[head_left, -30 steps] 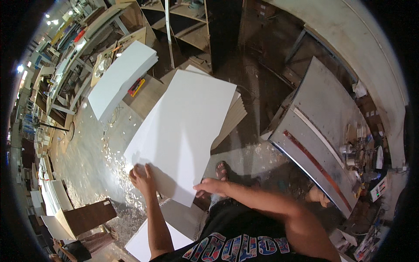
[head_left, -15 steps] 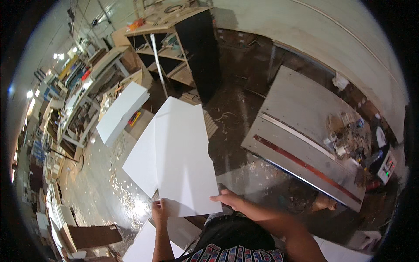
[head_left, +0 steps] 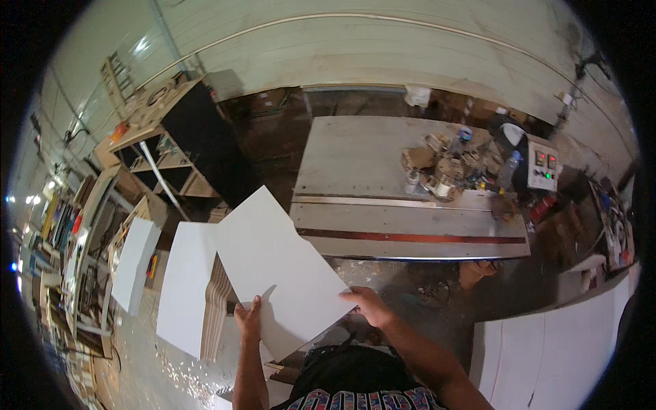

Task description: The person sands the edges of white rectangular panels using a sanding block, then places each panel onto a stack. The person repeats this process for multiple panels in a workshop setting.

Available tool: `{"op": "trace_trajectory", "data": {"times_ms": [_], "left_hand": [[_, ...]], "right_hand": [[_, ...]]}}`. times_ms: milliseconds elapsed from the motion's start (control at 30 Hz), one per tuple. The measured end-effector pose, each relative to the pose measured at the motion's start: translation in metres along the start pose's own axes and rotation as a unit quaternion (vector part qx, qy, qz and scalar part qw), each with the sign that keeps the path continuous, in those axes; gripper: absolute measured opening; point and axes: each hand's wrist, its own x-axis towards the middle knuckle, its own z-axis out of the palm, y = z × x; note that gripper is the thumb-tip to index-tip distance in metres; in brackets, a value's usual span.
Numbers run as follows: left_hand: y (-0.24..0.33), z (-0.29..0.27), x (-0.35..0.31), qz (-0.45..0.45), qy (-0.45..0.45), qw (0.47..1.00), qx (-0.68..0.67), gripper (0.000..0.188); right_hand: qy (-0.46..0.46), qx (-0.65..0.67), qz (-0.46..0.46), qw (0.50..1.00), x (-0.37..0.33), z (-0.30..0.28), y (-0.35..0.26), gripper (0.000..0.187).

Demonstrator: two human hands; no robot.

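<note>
Panel point(head_left: 287, 270), white, flat, small notch in the right edge: held tilted in front of the torso, between the two hands, its far left part overlapping the stack in view; whether the two touch cannot be told.

Left grip point(head_left: 248, 319): clamped on the panel's left edge, near end; thumb on the upper face, fingers mostly hidden.

Right grip point(head_left: 369, 306): clamped on the panel's right edge, near the near corner; thumb side on top, remaining fingers out of sight below.

Stack point(head_left: 184, 273) of like boards, white top, pale layered edges: just left of the panel.

Second stack point(head_left: 135, 263), white: farther left, a red-and-yellow item point(head_left: 152, 265) beside it.

Surface point(head_left: 369, 160), grey metal, reddish strip point(head_left: 410, 237) along its near side: beyond the panel, clutter point(head_left: 451, 164) toward its right end.

Control box point(head_left: 542, 167), pale, red and green lights: right of the clutter.

Cabinet point(head_left: 205, 140), black-sided, shelved: far left of the surface.
</note>
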Motion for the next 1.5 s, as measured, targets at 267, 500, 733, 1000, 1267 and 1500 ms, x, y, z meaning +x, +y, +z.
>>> {"op": "trace_trajectory", "data": {"times_ms": [267,500,733,1000,1267,1500], "left_hand": [[0.01,0.173,0.077,-0.006,-0.122,0.993,0.004,0.06],[-0.006,0.306,0.086,0.023,-0.177,0.982,0.06,0.066],[-0.032,0.34,0.084,0.017,-0.446,0.88,0.162,0.066],[0.009,0.366,0.18,0.309,-0.375,0.815,0.315,0.031],[0.001,0.43,0.37,0.266,-0.232,0.808,0.472,0.08],[-0.011,0.424,0.348,0.275,-0.204,0.872,0.35,0.082]], "right_hand": [[0.088,0.258,-0.053,0.961,-0.003,-0.086,-0.006,0.052],[0.285,0.416,-0.145,0.852,0.054,-0.14,0.019,0.057],[0.311,0.443,-0.07,0.838,0.056,-0.141,0.035,0.061],[0.313,0.407,-0.077,0.854,0.085,-0.144,0.048,0.067],[0.261,0.174,-0.088,0.946,0.097,-0.19,0.066,0.06],[0.294,0.212,-0.093,0.928,0.061,-0.204,0.05,0.056]]}}
